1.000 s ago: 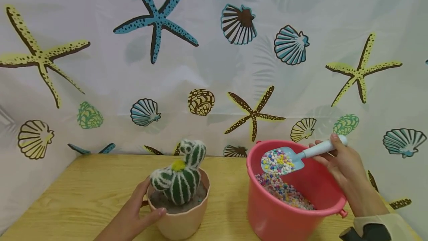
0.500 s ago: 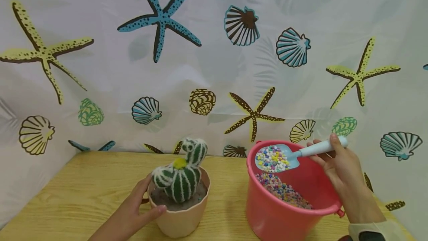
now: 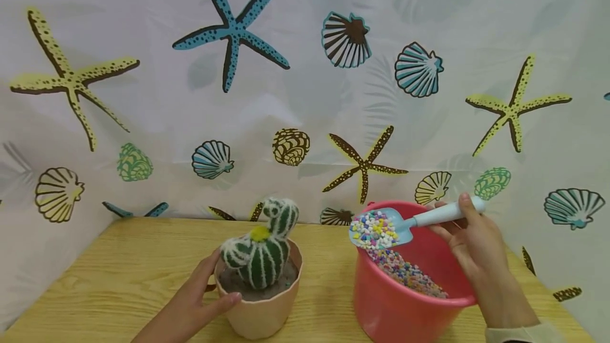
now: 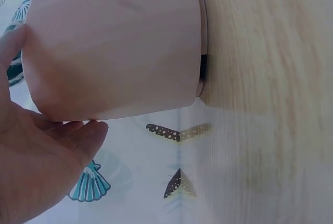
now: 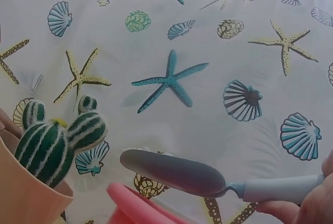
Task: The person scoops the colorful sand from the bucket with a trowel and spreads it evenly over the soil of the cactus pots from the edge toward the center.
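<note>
My left hand [image 3: 202, 292] holds a peach flowerpot [image 3: 259, 319] by its side, thumb at the front rim and fingers round the left. In the pot a green and white cactus [image 3: 263, 261] with a yellow tuft stands in grey soil. My right hand [image 3: 478, 247] grips the handle of a light blue toy trowel [image 3: 405, 232]. Its scoop carries a heap of multicoloured pebbles [image 3: 374, 229] and overlaps the left rim of a red bucket [image 3: 395, 308] in the head view. More coloured pebbles [image 3: 405, 274] lie inside the bucket. In the right wrist view the trowel [image 5: 177, 172] shows from below.
Pot and bucket stand on a light wooden table [image 3: 152, 258], with a strip of tabletop between them. Behind it hangs a white cloth [image 3: 295, 99] printed with starfish and shells, close to the table's back edge.
The loaded trowel has moved left, from over the bucket's inside to its left rim, the right hand moving with it. The left hand stays on the pot.
</note>
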`<state>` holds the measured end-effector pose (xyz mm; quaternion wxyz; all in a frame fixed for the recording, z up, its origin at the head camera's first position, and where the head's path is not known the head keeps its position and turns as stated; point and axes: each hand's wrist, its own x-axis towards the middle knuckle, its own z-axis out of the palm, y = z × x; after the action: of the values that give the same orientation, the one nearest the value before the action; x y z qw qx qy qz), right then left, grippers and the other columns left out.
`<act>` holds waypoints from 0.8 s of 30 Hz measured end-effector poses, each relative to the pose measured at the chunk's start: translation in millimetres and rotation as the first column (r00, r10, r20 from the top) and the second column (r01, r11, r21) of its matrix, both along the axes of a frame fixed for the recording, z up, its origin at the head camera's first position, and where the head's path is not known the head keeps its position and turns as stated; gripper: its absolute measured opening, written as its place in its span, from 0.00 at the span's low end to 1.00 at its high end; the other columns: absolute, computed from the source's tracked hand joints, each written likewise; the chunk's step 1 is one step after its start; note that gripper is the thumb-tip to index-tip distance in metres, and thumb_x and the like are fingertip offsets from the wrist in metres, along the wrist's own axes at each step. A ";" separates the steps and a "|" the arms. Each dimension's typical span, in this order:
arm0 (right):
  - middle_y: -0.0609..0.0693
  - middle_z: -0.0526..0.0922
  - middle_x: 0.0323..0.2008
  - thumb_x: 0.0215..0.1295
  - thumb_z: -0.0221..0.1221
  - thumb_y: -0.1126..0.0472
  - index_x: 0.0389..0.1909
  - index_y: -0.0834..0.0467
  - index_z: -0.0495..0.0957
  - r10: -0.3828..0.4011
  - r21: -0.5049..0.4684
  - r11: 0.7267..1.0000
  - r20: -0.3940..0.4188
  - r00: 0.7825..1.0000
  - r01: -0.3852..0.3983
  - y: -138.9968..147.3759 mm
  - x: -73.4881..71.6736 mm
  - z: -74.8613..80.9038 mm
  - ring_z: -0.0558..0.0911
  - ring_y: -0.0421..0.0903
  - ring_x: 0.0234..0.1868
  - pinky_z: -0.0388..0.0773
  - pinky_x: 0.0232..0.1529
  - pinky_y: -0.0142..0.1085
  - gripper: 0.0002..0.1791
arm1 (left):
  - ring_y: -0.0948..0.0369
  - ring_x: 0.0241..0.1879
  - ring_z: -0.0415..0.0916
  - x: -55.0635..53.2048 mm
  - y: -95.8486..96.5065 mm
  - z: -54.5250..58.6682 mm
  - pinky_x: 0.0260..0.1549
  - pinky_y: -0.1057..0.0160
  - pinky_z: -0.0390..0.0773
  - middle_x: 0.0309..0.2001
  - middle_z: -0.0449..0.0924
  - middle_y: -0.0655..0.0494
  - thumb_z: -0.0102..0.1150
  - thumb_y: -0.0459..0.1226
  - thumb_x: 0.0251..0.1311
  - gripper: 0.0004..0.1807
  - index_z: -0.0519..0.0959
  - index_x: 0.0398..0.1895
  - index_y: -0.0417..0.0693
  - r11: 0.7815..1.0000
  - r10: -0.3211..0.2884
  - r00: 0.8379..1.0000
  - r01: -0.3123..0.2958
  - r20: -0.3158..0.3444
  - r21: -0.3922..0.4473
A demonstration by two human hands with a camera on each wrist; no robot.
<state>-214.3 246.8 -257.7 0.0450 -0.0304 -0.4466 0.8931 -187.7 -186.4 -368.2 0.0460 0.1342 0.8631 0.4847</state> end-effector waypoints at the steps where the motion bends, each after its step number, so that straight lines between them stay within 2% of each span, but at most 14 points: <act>1: 0.49 0.75 0.42 0.64 0.55 0.49 0.55 0.48 0.58 0.000 0.004 1.000 0.008 1.000 0.000 -2.0 0.3 -0.1 0.82 0.43 0.43 0.83 0.42 0.42 0.24 | 0.35 0.70 0.47 0.2 0.0 0.3 0.57 0.41 0.70 0.73 0.40 0.35 0.56 0.47 0.64 0.47 0.39 0.76 0.47 1.000 0.002 1.000 -0.002 0.002 -0.002; 7: 0.46 0.78 0.39 0.66 0.51 0.48 0.53 0.48 0.60 0.006 0.051 0.999 0.037 0.999 -0.008 -15.6 2.5 1.4 0.80 0.41 0.44 0.82 0.44 0.40 0.19 | 0.35 0.70 0.46 1.4 0.2 2.9 0.57 0.41 0.70 0.74 0.40 0.35 0.57 0.48 0.64 0.47 0.40 0.76 0.45 1.000 0.007 1.000 -0.007 0.012 -0.007; 13: 0.44 0.74 0.43 0.68 0.47 0.46 0.53 0.47 0.60 0.008 0.111 0.994 0.069 0.998 -0.015 -24.3 2.5 1.0 0.77 0.39 0.46 0.81 0.48 0.37 0.17 | 0.35 0.70 0.45 1.7 0.9 4.6 0.59 0.41 0.68 0.74 0.39 0.35 0.56 0.49 0.64 0.48 0.39 0.76 0.45 1.000 0.010 0.999 -0.009 0.035 -0.013; 16: 0.45 0.71 0.46 0.68 0.47 0.45 0.53 0.46 0.60 0.020 0.142 0.990 0.049 0.999 -0.027 -27.9 0.5 -3.4 0.76 0.39 0.48 0.79 0.50 0.38 0.17 | 0.35 0.70 0.45 1.3 0.9 4.6 0.58 0.41 0.69 0.74 0.40 0.34 0.57 0.49 0.64 0.48 0.39 0.76 0.45 1.000 0.011 1.000 -0.010 0.029 -0.015; 19: 0.47 0.72 0.46 0.68 0.49 0.45 0.52 0.47 0.61 0.021 0.154 0.988 0.003 1.000 -0.022 -30.4 -3.8 -11.6 0.78 0.41 0.47 0.79 0.50 0.40 0.17 | 0.34 0.70 0.46 1.0 0.6 4.0 0.58 0.40 0.69 0.73 0.40 0.34 0.56 0.49 0.64 0.48 0.38 0.76 0.45 1.000 0.010 1.000 -0.010 0.027 -0.017; 24: 0.48 0.78 0.40 0.69 0.48 0.46 0.48 0.48 0.61 0.021 0.167 0.986 -0.015 1.000 -0.018 -38.7 -4.4 -13.7 0.82 0.43 0.45 0.78 0.51 0.43 0.15 | 0.34 0.70 0.46 0.8 0.3 3.7 0.58 0.39 0.67 0.73 0.40 0.34 0.56 0.49 0.64 0.48 0.38 0.76 0.46 1.000 0.014 0.999 -0.014 0.040 -0.010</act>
<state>-218.7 208.1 -271.3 0.0425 -0.0145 -0.5196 0.8532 -186.8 -186.1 -364.6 0.0607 0.1182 0.8652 0.4835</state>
